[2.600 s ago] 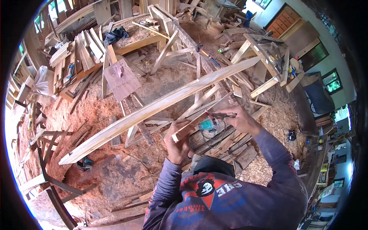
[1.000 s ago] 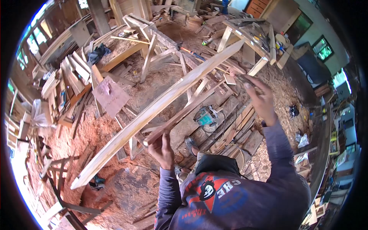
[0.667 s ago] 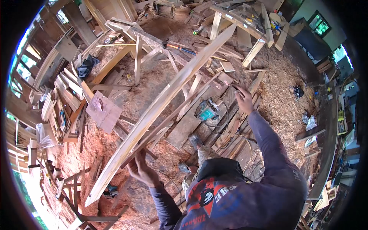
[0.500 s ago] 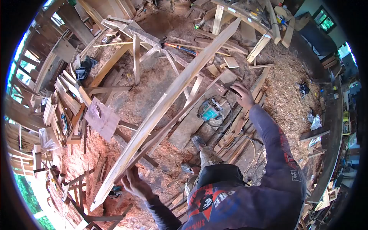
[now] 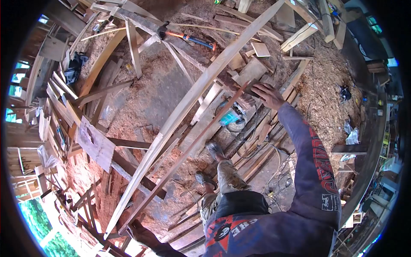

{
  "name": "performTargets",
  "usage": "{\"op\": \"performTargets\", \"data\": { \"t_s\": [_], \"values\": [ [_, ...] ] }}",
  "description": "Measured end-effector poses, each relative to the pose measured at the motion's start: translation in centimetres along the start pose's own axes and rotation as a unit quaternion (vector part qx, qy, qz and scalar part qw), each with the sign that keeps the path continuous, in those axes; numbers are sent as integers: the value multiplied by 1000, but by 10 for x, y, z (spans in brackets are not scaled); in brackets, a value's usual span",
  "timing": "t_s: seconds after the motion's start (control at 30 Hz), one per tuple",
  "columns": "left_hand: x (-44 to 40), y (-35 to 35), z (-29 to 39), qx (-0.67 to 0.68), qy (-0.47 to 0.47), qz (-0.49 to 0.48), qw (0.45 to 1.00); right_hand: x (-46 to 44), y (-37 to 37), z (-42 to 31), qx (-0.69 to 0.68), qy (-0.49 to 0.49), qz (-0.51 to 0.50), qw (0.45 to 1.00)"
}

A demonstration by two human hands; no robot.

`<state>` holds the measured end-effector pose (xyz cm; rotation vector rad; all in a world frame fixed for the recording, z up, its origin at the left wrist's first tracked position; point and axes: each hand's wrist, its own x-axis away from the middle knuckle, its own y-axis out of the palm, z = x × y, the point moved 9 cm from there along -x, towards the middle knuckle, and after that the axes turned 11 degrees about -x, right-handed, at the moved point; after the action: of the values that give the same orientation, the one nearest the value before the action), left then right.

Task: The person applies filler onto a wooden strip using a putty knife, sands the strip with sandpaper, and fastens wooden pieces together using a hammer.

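Note:
A long, thin reddish-brown wooden strip (image 5: 188, 152) runs diagonally between my hands. My right hand (image 5: 269, 95) is closed at its upper end, fingers over a dark edge there. At the lower end my left hand (image 5: 140, 233) is closed against the strip, in shadow with its fingers partly hidden. Beside the strip, on its left, a long pale plank (image 5: 188, 103) lies almost parallel, narrowing toward its lower tip. Below the right hand, a teal power tool (image 5: 231, 118) rests on a board, partly behind the strip.
A wooden trestle (image 5: 132, 47) stands at upper left, with an orange-and-blue-handled hammer (image 5: 188, 38) beside it. A flat panel (image 5: 95, 143) and stacked offcuts lie left. Cables (image 5: 257, 147) cross boards near my feet (image 5: 214, 152). Wood shavings (image 5: 321, 115) cover the ground.
My left hand has moved down and left, and the strip's lower end has swung away from the pale plank, widening the gap. My right hand stays near the upper end. The view has shifted.

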<state>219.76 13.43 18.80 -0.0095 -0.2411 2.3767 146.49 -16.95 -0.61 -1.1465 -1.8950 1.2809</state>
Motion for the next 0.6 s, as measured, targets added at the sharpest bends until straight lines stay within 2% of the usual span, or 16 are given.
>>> {"op": "performTargets", "data": {
  "t_s": [0.03, 0.2, 0.3, 0.43, 0.47, 0.5, 0.53, 0.57, 0.6],
  "values": [
    [-1, -12, -10, 20, 0, -26, 999, -2, 4, 5, -2, 5, -10, 1000],
    [8, 20, 13, -22, -38, 9, 999, -1, 16, 14, -31, -13, -40, 999],
    [11, 21, 19, -90, 18, -2, 996, -4, 11, 10, -30, -30, -46, 998],
    [3, 16, 15, -42, -20, 16, 999, -7, -1, 6, -45, -32, -43, 998],
    [2, 19, 16, -51, -26, 22, 998, -5, -9, -2, -19, -87, -24, 996],
    [15, 70, 64, -462, 157, -54, 871, -4, -15, -13, -4, -159, -6, 987],
    [3, -5, -7, -472, 89, -89, 873, -1, -13, -3, -62, -104, -20, 993],
    [6, -11, -18, -484, 91, -75, 867, 9, 18, 30, -186, -68, -3, 980],
    [6, -6, -23, -387, 45, -36, 920, -8, -8, -11, -201, -94, -4, 975]
  ]
}}
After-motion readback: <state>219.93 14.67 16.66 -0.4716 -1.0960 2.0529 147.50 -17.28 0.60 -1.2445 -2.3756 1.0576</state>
